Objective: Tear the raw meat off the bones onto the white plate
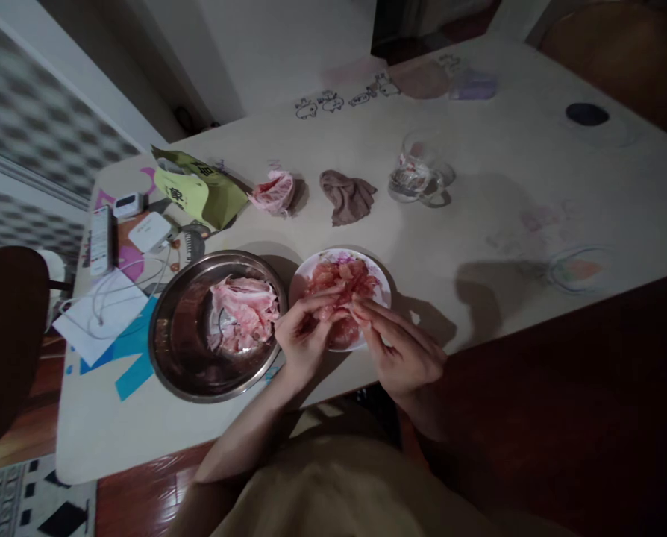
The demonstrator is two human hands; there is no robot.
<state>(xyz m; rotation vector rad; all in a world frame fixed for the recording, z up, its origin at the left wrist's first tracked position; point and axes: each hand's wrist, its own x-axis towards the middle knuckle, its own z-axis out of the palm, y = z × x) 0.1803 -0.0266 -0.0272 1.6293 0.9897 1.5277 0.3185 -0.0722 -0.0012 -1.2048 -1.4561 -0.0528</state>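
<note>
At lower centre, my left hand [303, 339] and right hand [404, 350] curled together over the plate [383, 287], fingers [370, 315] pinched on a pink fruit piece [333, 313].

Hands: left hand [303, 339] and right hand [406, 354], both bare. Behind the left hand, left forearm [244, 432]: uncovered along the whole visible length; sleeve edge not discernible. Behind the right hand, right forearm [426, 418]: uncovered over a short visible section, remainder lost in shadow. Below and behind both hands, garment [333, 485]: plain beige-tan fabric, loose, softly creased. Beside the right forearm, narrow orange-brown strip [409, 436]: nature not determinable.
</note>
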